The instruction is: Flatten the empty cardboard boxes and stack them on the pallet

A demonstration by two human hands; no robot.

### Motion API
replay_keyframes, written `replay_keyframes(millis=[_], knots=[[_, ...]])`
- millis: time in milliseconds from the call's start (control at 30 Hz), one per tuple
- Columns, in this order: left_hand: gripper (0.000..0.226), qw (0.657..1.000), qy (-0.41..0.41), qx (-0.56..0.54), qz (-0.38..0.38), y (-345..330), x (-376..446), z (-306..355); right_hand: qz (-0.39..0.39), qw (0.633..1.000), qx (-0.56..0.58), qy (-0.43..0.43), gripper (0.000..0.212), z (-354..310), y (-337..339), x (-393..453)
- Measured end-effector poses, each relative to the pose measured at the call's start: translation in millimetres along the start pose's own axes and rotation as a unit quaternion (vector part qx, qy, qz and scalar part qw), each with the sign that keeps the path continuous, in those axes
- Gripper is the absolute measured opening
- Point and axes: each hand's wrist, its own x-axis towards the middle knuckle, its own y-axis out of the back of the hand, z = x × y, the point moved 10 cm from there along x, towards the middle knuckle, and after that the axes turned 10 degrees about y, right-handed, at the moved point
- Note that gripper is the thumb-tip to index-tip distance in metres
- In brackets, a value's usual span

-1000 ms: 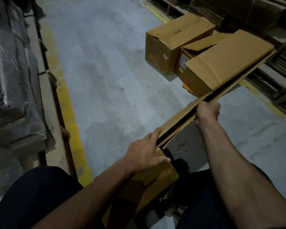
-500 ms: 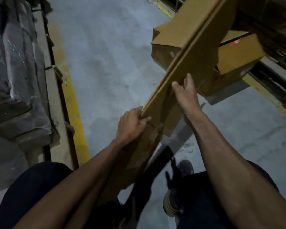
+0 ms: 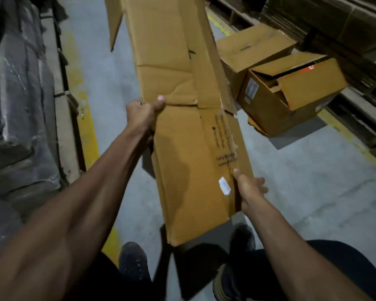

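One flattened box is in my grip, held up over the concrete floor between my feet and running away from me toward the top of the view. My left hand grips its left edge, thumb pressed on the face by a cross crease; my right hand holds the right edge lower down, thumb on top, the other fingers partly hidden behind the board. I judge this one collapsed and ready to carry, though no stacking has happened with it yet. Two boxes are still standing on the floor toward its right edge: a closed box and, touching it, an open-flapped box with a torn flap; both are left to flatten. The board is brown corrugated card, matte, creased and dented, with tape remnants, dark print and a small white sticker. Dark stacked cardboard lies at upper right; whether it sits on the pallet I cannot tell.
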Motion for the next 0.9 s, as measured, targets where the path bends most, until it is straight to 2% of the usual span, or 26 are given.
replay_keyframes(millis=[33,67,133,200,267,367,467,600,767,900], knots=[[0.013,1.0,0.013,-0.018,0.005,3,7,4,-0.005,0.995,0.098,-0.033,0.099,8,-5,-2],[0.015,0.999,0.028,-0.031,0.012,8,15,6,-0.018,0.976,0.207,-0.059,0.094,10,-13,-3],[0.028,0.996,0.068,-0.055,0.006,15,35,5,-0.063,0.926,0.362,-0.084,0.067,3,-26,-8],[0.043,0.991,0.111,-0.077,-0.018,18,55,-2,-0.1,0.891,0.436,-0.081,0.049,-13,-32,-12],[0.045,0.985,0.145,-0.09,-0.032,19,71,-13,-0.127,0.858,0.492,-0.073,0.04,-28,-38,-15],[0.042,0.98,0.156,-0.115,-0.035,18,83,-20,-0.131,0.829,0.538,-0.079,0.036,-41,-41,-20],[0.055,0.983,0.152,-0.092,-0.048,16,87,-30,-0.127,0.812,0.564,-0.082,0.035,-50,-44,-20],[0.05,0.971,0.229,-0.01,-0.073,24,60,-79,-0.142,0.827,0.534,-0.102,0.035,-52,-62,-15],[0.045,0.928,0.361,0.08,-0.037,77,-7,-173,-0.168,0.888,0.418,-0.092,0.035,-25,-82,-18],[0.05,0.922,0.384,0.05,-0.01,92,-49,-197,-0.174,0.89,0.412,-0.083,0.031,-26,-81,-20]])
